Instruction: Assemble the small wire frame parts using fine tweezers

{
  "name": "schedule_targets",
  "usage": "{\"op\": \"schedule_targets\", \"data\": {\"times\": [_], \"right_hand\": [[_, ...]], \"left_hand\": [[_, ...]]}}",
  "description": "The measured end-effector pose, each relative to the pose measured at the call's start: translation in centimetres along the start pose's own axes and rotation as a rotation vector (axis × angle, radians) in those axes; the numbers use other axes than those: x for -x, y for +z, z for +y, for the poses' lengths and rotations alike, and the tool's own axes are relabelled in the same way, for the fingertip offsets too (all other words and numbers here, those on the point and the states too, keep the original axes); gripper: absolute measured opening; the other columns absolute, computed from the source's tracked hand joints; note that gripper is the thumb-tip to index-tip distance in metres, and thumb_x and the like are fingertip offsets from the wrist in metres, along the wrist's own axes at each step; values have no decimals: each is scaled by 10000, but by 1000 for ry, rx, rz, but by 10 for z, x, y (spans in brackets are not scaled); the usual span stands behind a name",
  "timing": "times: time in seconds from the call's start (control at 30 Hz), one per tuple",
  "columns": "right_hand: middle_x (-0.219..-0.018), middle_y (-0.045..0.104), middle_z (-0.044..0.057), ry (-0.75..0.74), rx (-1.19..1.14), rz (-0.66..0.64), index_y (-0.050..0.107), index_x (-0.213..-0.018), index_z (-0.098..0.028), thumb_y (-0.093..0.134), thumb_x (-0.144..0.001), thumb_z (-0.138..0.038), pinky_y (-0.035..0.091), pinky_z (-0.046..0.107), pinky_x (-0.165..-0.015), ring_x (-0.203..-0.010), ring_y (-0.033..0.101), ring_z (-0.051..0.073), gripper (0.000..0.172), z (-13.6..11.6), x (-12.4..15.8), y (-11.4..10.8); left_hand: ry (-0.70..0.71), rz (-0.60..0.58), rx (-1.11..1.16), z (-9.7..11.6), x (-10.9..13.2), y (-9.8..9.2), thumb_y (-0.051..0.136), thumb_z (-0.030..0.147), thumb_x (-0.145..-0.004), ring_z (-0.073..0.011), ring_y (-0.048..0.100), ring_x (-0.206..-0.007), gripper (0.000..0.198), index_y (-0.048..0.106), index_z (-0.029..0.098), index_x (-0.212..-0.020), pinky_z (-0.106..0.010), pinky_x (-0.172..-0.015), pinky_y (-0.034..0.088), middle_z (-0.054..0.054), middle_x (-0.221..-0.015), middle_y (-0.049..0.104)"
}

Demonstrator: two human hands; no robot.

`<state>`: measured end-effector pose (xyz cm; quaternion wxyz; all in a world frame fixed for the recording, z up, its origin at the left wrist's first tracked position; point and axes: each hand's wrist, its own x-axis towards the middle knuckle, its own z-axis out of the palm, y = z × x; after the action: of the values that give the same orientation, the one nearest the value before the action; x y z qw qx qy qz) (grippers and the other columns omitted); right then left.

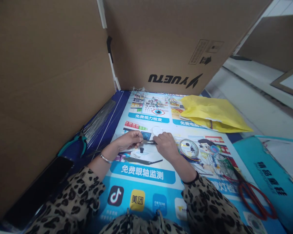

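Note:
My left hand is closed in a pinch over the middle of the printed sheet. What its fingertips hold is too small to make out. My right hand is also closed, its fingers around a thin dark piece that points toward the left fingertips; its kind is unclear. Just below both hands lies a long, narrow dark strip. Small pale beads are near the left wrist. Right of my right hand sits a round clear spool or tape roll, with coloured strands under it.
Cardboard walls stand at the left and back. Teal-handled pliers, a bundle of thin wires and a black flat object lie left. At right are a yellow bag, red-handled scissors and a teal packet.

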<state>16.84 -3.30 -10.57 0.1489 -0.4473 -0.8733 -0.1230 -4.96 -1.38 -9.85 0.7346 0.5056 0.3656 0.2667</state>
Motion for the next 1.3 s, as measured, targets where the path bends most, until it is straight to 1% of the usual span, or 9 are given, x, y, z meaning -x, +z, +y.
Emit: {"op": "schedule_targets", "data": {"times": [0.13,0.23,0.4,0.6,0.83,1.07,1.3], "right_hand": [[-717,571,33,-4,4,-6,622,-855,-194,472,-803,-149,224,315,-714,-769,421,174,165,-3,0,-1],[-703,580,31,29,18,-15,626,-867,-198,464,-813,-161,224,312,-707,-754,432,171,174,-5,1,-1],[-733,602,34,105,55,-62,620,-901,-199,494,-790,-176,222,308,-703,-763,458,175,169,-5,2,0],[-739,607,42,155,85,-121,616,-869,-198,493,-791,-190,217,310,-692,-767,471,179,145,-6,1,-2],[-745,610,49,149,107,-140,608,-863,-190,478,-799,-178,215,318,-694,-772,466,185,145,-7,0,-5],[-758,616,57,152,93,-169,610,-842,-184,475,-801,-172,212,320,-691,-775,467,183,141,-8,-1,-6],[-755,614,69,142,89,-179,617,-853,-175,468,-802,-161,216,323,-692,-779,472,184,158,-8,0,-6]], "left_hand": [[12,-26,11,0,0,2,621,309,-730,-53,449,-448,235,458,141,-752,-174,-445,295,29,-544,507],[26,-33,-1,-1,-1,5,612,315,-739,-53,449,-446,234,452,145,-753,-173,-445,293,32,-541,501],[25,34,-74,-2,-2,10,537,331,-792,-57,457,-430,198,434,162,-771,-180,-448,319,37,-551,502],[50,113,-214,-2,-4,15,466,271,-817,-65,489,-432,103,428,175,-814,-173,-442,335,36,-576,524],[106,154,-329,-8,-9,13,440,257,-816,-75,510,-426,84,423,184,-854,-171,-431,348,49,-562,520],[127,183,-381,-6,-8,15,449,256,-803,-70,514,-428,85,427,173,-805,-162,-417,363,45,-566,512],[153,224,-418,-10,-12,14,456,231,-783,-86,538,-441,72,421,171,-762,-180,-425,368,42,-582,513]]}}
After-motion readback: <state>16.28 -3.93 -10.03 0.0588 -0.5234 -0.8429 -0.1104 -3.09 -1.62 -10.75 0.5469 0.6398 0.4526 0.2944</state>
